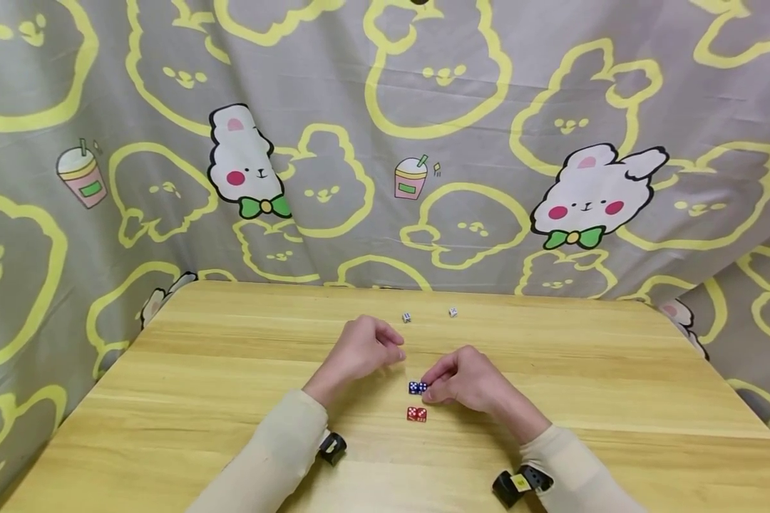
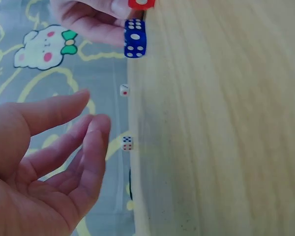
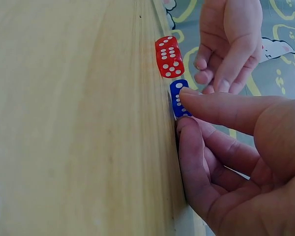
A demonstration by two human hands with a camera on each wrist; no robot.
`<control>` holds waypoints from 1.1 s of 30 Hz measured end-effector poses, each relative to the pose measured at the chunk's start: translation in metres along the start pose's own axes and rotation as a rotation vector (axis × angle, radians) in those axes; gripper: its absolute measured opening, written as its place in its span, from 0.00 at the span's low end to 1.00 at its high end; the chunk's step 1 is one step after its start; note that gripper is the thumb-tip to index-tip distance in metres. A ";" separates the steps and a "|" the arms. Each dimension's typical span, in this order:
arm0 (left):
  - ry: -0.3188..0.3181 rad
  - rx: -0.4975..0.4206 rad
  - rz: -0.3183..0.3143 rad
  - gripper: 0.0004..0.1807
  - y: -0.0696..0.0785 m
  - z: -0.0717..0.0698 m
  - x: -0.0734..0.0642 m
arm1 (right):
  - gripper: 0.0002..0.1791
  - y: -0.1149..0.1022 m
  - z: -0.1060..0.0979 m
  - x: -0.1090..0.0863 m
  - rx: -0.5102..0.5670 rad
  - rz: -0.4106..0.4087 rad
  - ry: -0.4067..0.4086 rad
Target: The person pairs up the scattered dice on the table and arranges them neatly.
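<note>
Two blue dice (image 1: 413,387) sit side by side on the wooden table. My right hand (image 1: 471,381) pinches the right-hand blue die (image 3: 176,93) between thumb and fingers, partly covering it. Nearer to me, two red dice (image 1: 416,414) stand together, touching. My left hand (image 1: 367,349) hovers just left of and beyond the blue dice, its fingers loosely bent and holding nothing. In the left wrist view, a gap shows between the left thumb (image 2: 59,110) and the other fingers.
Toward the table's far edge lie two white dice, one at the left (image 1: 407,318) and one at the right (image 1: 453,312), apart from each other. A grey patterned curtain (image 1: 346,92) hangs behind the table (image 1: 199,427) and along both its sides.
</note>
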State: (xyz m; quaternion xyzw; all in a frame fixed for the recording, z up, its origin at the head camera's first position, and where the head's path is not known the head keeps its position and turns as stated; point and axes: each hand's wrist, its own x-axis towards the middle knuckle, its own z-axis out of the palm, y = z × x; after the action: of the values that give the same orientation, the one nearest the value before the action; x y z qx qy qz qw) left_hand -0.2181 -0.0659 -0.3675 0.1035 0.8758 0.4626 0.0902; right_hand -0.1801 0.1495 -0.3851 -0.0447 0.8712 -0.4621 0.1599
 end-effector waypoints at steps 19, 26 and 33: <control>0.123 -0.168 -0.117 0.11 -0.001 0.004 0.037 | 0.09 0.000 0.001 0.000 0.010 0.013 0.002; 0.150 -0.244 -0.155 0.09 -0.004 0.006 0.048 | 0.09 0.002 0.000 0.000 0.020 -0.014 -0.012; 0.162 -0.263 -0.195 0.10 -0.008 0.008 0.056 | 0.10 0.001 0.000 0.000 0.030 -0.013 -0.009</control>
State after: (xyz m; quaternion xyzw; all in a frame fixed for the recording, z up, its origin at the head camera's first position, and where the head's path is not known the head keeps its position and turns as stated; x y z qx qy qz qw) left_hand -0.2710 -0.0495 -0.3819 -0.0320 0.8182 0.5689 0.0766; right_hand -0.1804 0.1502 -0.3864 -0.0501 0.8630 -0.4760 0.1617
